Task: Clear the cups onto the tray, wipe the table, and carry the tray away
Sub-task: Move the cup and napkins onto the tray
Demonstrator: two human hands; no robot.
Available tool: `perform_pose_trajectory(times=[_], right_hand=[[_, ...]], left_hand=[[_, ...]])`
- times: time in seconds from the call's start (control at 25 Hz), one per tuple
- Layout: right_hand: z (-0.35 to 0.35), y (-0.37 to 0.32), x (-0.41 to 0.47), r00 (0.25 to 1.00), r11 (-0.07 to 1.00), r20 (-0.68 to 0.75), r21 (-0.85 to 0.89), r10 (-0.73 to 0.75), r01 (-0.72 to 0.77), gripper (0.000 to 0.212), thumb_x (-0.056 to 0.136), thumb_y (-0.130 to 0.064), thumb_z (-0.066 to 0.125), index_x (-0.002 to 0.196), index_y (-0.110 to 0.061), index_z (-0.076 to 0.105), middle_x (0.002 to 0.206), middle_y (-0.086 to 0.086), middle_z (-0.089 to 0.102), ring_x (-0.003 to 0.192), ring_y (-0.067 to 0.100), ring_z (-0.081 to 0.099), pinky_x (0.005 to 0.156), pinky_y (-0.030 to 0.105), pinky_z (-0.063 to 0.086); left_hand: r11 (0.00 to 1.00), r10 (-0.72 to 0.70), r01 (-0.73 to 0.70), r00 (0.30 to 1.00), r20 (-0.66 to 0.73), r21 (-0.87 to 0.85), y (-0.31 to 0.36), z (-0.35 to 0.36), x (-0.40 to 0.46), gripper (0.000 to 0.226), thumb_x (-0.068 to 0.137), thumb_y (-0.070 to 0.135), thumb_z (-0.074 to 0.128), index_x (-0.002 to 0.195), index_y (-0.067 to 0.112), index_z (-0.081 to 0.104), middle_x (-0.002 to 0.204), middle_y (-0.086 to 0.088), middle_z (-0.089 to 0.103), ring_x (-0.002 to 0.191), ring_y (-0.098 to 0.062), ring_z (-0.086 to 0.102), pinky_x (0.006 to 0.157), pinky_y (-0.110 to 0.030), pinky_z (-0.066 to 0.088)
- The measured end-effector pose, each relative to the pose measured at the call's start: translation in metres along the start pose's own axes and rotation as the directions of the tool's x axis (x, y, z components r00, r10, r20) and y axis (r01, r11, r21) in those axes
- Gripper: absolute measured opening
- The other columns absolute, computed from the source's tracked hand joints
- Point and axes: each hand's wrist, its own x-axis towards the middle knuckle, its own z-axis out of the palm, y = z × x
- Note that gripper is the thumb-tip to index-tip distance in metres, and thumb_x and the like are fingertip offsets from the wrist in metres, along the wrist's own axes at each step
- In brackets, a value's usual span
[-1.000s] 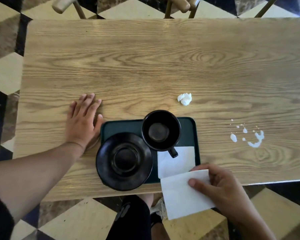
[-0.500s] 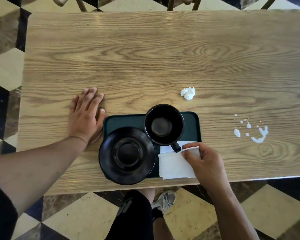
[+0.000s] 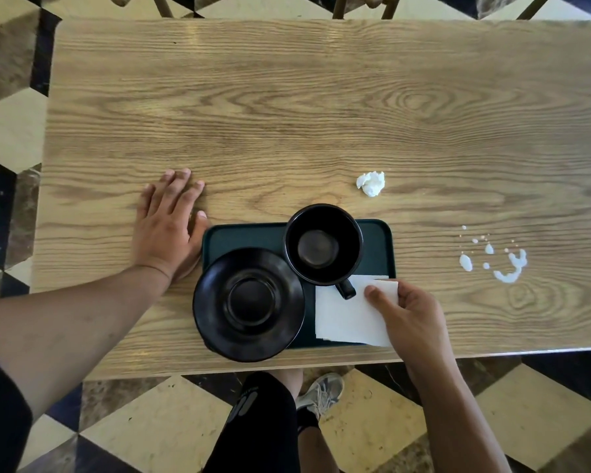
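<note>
A dark green tray [image 3: 246, 235] sits at the near edge of the wooden table [image 3: 287, 114]. On it stand a black cup [image 3: 323, 245] with its handle pointing toward me and a black saucer [image 3: 248, 303] that overhangs the tray's left front corner. A white napkin [image 3: 345, 315] lies on the tray's right front part. My right hand [image 3: 411, 319] pinches the napkin's upper right corner. My left hand [image 3: 168, 223] lies flat on the table, fingers spread, touching the tray's left side.
A crumpled white tissue ball [image 3: 371, 183] lies behind the tray. A white liquid spill [image 3: 502, 262] with small droplets is on the table to the right. Chair legs [image 3: 359, 5] stand beyond the far edge. My leg and shoe [image 3: 321, 394] are below the table.
My right hand brought the napkin from beyond the table's front edge up onto the tray and now holds its upper corner. My left hand stayed flat beside the tray.
</note>
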Motion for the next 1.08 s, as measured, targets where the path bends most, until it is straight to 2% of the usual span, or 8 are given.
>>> perform_pose_trajectory(times=[0.12, 0.24, 0.32, 0.44, 0.56, 0.76, 0.84, 1.08], right_hand=[[0.002, 0.003, 0.002, 0.997, 0.994, -0.031, -0.082, -0.074, 0.071, 0.010, 0.096, -0.027, 0.067, 0.091, -0.020, 0.073, 0.077, -0.009, 0.078, 0.066, 0.008, 0.074, 0.054, 0.026, 0.058], [0.000, 0.006, 0.000, 0.987, 0.980, -0.069, -0.146, -0.146, 0.134, 0.007, 0.094, -0.029, 0.068, 0.094, -0.025, 0.073, 0.076, -0.009, 0.076, 0.070, 0.004, 0.071, 0.054, 0.020, 0.054], [-0.003, 0.007, -0.005, 0.963, 0.948, -0.143, -0.260, -0.227, 0.185, 0.010, 0.093, -0.030, 0.068, 0.102, -0.029, 0.072, 0.080, -0.012, 0.074, 0.073, 0.003, 0.069, 0.058, 0.015, 0.050], [-0.009, 0.008, -0.014, 0.879, 0.861, -0.261, -0.436, -0.399, 0.262, 0.020, 0.092, -0.026, 0.070, 0.112, -0.023, 0.070, 0.098, -0.015, 0.071, 0.087, 0.006, 0.066, 0.075, 0.022, 0.047], [-0.010, 0.016, -0.013, 0.837, 0.773, -0.212, -0.543, -0.504, 0.328, 0.026, 0.090, -0.018, 0.072, 0.116, -0.022, 0.070, 0.109, -0.013, 0.060, 0.098, 0.013, 0.061, 0.078, 0.028, 0.050], [0.009, 0.026, -0.005, 0.888, 0.729, -0.019, -0.580, -0.459, 0.364, 0.036, 0.090, -0.023, 0.071, 0.126, -0.024, 0.064, 0.116, -0.011, 0.053, 0.093, 0.013, 0.059, 0.078, 0.026, 0.053], [0.014, 0.025, -0.004, 0.902, 0.731, -0.011, -0.590, -0.432, 0.343, 0.039, 0.089, -0.028, 0.072, 0.127, -0.025, 0.062, 0.119, -0.010, 0.051, 0.090, 0.013, 0.060, 0.078, 0.029, 0.054], [0.015, 0.023, -0.012, 0.910, 0.726, -0.043, -0.618, -0.412, 0.300, 0.037, 0.088, -0.031, 0.073, 0.124, -0.025, 0.063, 0.118, -0.010, 0.049, 0.076, 0.008, 0.058, 0.065, 0.031, 0.057]], left_hand=[[1.000, -0.004, 0.004, 1.000, -0.001, -0.008, 0.001, 0.000, 0.000, 0.052, 0.096, 0.031, 0.042, 0.142, 0.011, 0.052, 0.156, -0.014, 0.044, 0.148, -0.033, 0.034, 0.122, -0.047, 0.016], [1.000, -0.004, 0.004, 1.000, -0.002, -0.008, 0.001, -0.001, 0.000, 0.051, 0.096, 0.031, 0.042, 0.142, 0.011, 0.052, 0.156, -0.014, 0.043, 0.148, -0.033, 0.033, 0.122, -0.046, 0.015], [1.000, -0.004, 0.004, 1.000, 0.001, -0.008, 0.002, -0.002, 0.000, 0.051, 0.096, 0.030, 0.042, 0.142, 0.011, 0.052, 0.156, -0.014, 0.043, 0.148, -0.033, 0.033, 0.122, -0.047, 0.016], [1.000, -0.007, 0.007, 1.000, -0.001, -0.010, 0.003, -0.001, 0.000, 0.051, 0.096, 0.030, 0.043, 0.142, 0.011, 0.052, 0.156, -0.014, 0.043, 0.148, -0.033, 0.033, 0.122, -0.048, 0.017], [1.000, -0.008, 0.009, 1.000, 0.009, -0.011, 0.001, -0.002, 0.000, 0.052, 0.096, 0.031, 0.042, 0.143, 0.011, 0.052, 0.157, -0.014, 0.042, 0.149, -0.033, 0.032, 0.122, -0.047, 0.016], [1.000, -0.021, 0.022, 1.000, 0.018, -0.017, 0.003, -0.003, -0.001, 0.052, 0.095, 0.031, 0.043, 0.144, 0.012, 0.051, 0.158, -0.012, 0.041, 0.149, -0.032, 0.031, 0.123, -0.046, 0.015], [1.000, -0.025, 0.025, 0.999, 0.027, -0.017, 0.004, -0.003, 0.000, 0.053, 0.096, 0.031, 0.042, 0.144, 0.012, 0.050, 0.158, -0.012, 0.040, 0.150, -0.031, 0.030, 0.123, -0.047, 0.015], [1.000, -0.027, 0.027, 0.999, 0.032, -0.013, 0.005, -0.005, -0.001, 0.053, 0.096, 0.031, 0.041, 0.144, 0.012, 0.050, 0.159, -0.012, 0.040, 0.150, -0.031, 0.029, 0.123, -0.046, 0.015]])
